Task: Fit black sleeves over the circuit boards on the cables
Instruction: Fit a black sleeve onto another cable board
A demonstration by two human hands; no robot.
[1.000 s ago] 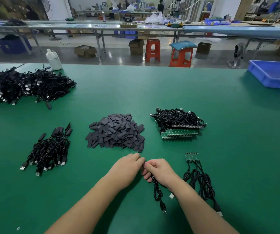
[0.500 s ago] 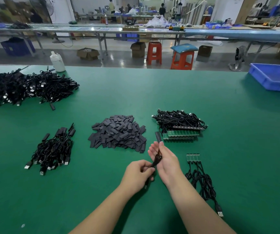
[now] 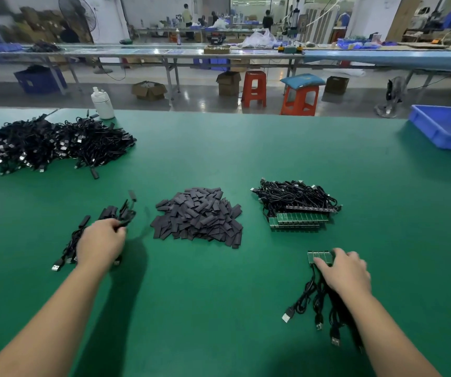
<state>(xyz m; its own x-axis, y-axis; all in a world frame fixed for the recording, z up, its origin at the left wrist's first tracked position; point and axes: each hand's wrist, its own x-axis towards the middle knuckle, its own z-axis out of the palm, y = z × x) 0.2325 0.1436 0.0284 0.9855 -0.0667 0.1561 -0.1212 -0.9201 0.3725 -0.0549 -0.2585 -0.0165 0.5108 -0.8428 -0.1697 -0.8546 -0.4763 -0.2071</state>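
— Green matting (image 3: 246,159) is seen covering the whole bench in the head view, with a factory floor, long tables and two orange stools (image 3: 254,88) shown across the top of the frame. What is laid out on it?

— A heap of black sleeves (image 3: 198,216) is found at centre. Just right of it, a bundle of cables with green circuit boards (image 3: 297,210) is stacked. A large tangle of black cables (image 3: 47,142) is spread at upper left, beside a white bottle (image 3: 102,103), and a blue bin (image 3: 447,126) is cut off at the right edge.

— And the hands?

— The left hand (image 3: 100,244) is held over a small pile of sleeved cables (image 3: 110,216) at centre left; its fingers are curled, and a black cable appears to be pinched at the fingertips. The right hand (image 3: 346,272) is placed at lower right on a short row of bare boards (image 3: 319,257), with fingers bent round their near edge; how tightly they are gripped cannot be told. Their cables (image 3: 304,303) are trailed toward the lower edge.
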